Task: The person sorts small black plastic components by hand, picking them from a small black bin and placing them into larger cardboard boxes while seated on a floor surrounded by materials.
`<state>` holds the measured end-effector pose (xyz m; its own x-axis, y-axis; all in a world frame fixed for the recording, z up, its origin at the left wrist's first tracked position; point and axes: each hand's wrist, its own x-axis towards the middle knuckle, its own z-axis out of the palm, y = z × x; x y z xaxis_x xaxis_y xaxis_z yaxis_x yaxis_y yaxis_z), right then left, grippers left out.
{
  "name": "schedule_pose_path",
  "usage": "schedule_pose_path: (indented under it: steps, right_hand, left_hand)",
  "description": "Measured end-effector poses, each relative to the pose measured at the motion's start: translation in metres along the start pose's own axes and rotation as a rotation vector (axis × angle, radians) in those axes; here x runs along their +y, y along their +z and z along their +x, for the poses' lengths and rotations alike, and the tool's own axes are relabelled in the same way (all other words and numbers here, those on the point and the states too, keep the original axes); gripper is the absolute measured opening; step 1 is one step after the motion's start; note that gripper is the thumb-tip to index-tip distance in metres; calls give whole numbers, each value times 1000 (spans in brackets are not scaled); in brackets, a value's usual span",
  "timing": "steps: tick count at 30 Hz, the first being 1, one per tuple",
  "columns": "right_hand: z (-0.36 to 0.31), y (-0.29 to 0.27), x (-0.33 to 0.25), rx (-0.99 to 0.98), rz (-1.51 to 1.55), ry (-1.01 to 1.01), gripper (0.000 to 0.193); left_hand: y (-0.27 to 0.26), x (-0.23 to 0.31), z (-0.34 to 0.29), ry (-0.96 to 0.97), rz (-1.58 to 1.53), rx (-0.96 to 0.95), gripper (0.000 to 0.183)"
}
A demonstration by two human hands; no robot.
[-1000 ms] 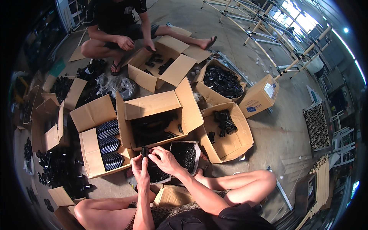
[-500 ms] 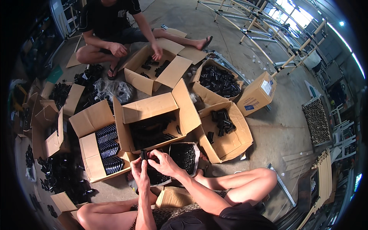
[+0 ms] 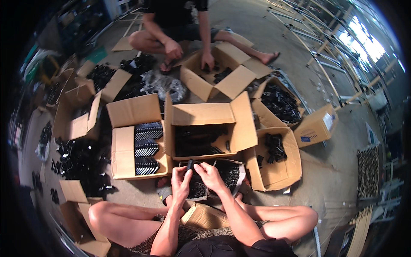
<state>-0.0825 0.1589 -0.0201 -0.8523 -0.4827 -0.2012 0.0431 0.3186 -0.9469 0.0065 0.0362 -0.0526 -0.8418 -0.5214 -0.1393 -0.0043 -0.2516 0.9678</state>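
My left hand [image 3: 181, 180] is closed around a short black tubular piece [image 3: 190, 164], held upright between thumb and fingers. Close against its right side, my right hand [image 3: 209, 174] has its fingers pinched together; whatever they hold is too small to make out. Both hands are above a low divided box, whose right compartment of small dark parts [image 3: 230, 172] shows beside my right hand. Just beyond stands a large open carton [image 3: 204, 114] with black pieces inside. To its left, another carton [image 3: 123, 147] holds neat rows of black pieces [image 3: 146, 149].
A carton with several black fittings [image 3: 275, 147] stands at the right, another full one [image 3: 279, 103] behind it. Across from me a seated person reaches a hand [image 3: 208, 61] into an open box [image 3: 196, 84]. Loose black parts [image 3: 79, 165] are heaped on the left floor.
My view has turned left, so everything sits farther right. My hands stay together at the black piece. The other person's hand has lowered into their box.
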Motion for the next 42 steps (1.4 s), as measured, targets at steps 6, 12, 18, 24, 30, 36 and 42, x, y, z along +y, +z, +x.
schedule_pose_path:
  steps: [6,12,18,24,30,36,42]
  right_hand:
    - [-7,1,7,-353,218,405,36]
    - [-6,-64,27,-344,146,642,26]
    - [-49,-238,94,273,662,355,41]
    - [-21,-212,108,469,984,108,47]
    - [54,-104,57,56,391,157,23]
    - [146,-67,105,76,-783,62,18]
    - [166,-55,109,-168,-1053,388,23]
  left_hand:
    - [-19,-29,0,-235,211,55,32]
    - [-22,-24,-9,-338,381,-323,47]
    - [-49,20,22,-166,794,15,26]
    - [-99,-11,59,188,1123,419,7]
    - [-106,-39,75,230,1248,408,10]
    - [-102,-34,74,226,1193,485,20]
    - [-117,-38,72,174,1196,517,16]
